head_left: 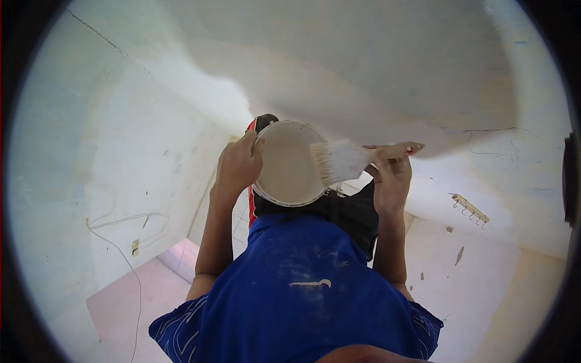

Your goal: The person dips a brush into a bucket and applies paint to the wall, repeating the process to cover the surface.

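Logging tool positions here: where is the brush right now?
Head view, right of centre: the brush is in the right hand, bristle tips at the bucket's right rim.

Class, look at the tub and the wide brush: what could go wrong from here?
The left hand holds the tub at its rim, so a slip might spill the pale contents. The brush, its bristles coated white, sticks out past the rim near the black trousers, so drips may mark them.

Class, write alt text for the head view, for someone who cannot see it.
A right hand holds a white-coated brush at the edge of a round bucket of pale liquid, which the left hand grips. Below is a blue shirt with pale smudges; patchy pale walls stand around.
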The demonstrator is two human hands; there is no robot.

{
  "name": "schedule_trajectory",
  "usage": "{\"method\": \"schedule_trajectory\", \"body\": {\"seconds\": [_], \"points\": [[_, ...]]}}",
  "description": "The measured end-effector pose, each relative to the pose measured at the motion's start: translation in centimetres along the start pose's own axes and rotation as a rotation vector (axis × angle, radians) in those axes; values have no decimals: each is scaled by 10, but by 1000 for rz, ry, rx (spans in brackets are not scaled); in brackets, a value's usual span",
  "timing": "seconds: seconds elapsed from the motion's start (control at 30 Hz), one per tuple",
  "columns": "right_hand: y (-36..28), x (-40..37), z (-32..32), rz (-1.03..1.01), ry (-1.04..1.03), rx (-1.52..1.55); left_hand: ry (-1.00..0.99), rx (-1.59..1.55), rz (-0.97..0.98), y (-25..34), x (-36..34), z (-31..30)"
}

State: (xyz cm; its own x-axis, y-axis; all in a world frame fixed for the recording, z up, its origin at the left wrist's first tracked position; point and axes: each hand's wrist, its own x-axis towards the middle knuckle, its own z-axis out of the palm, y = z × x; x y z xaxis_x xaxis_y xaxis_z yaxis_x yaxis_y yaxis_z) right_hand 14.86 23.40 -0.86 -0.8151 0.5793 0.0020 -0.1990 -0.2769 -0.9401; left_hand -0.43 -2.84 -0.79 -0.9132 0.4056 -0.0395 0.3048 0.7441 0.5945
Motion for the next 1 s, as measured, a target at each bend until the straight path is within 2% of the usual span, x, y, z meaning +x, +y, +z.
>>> {"method": "schedule_trajectory", "body": {"seconds": [0.03, 0.1, 0.17, 0.2, 0.27, 0.37, 0.5, 0.57, 0.67, 0.87, 1.0], "points": [[1, 2, 12, -74, -89, -203, -1, 2, -12, -1, 0, 1], [3, 7, 39, -17, -131, -269, 12, -18, 28, -4, -1, 3], [12, 16, 56, 68, -455, -447, 19, -4, 21, -4, -1, 4], [20, 21, 63, 76, -460, -443, 25, 5, 24, -5, -1, 6], [41, 32, 72, 131, -677, -631, 7, 1, 0, -2, -1, 6], [53, 39, 89, 109, -800, -755, -5, -3, -24, 0, -3, 5], [80, 48, 100, 221, -839, -803, 32, -6, -18, -1, -4, 10], [90, 47, 103, 147, -859, -873, 18, -12, -28, 1, -4, 9], [97, 44, 107, 222, -926, -835, 14, -7, -31, -2, -4, 9], [93, 44, 112, 175, -980, -1022, 7, -12, -46, 1, -3, 7], [102, 47, 109, 153, -987, -985, 9, -7, -29, 0, -4, 8]]}}
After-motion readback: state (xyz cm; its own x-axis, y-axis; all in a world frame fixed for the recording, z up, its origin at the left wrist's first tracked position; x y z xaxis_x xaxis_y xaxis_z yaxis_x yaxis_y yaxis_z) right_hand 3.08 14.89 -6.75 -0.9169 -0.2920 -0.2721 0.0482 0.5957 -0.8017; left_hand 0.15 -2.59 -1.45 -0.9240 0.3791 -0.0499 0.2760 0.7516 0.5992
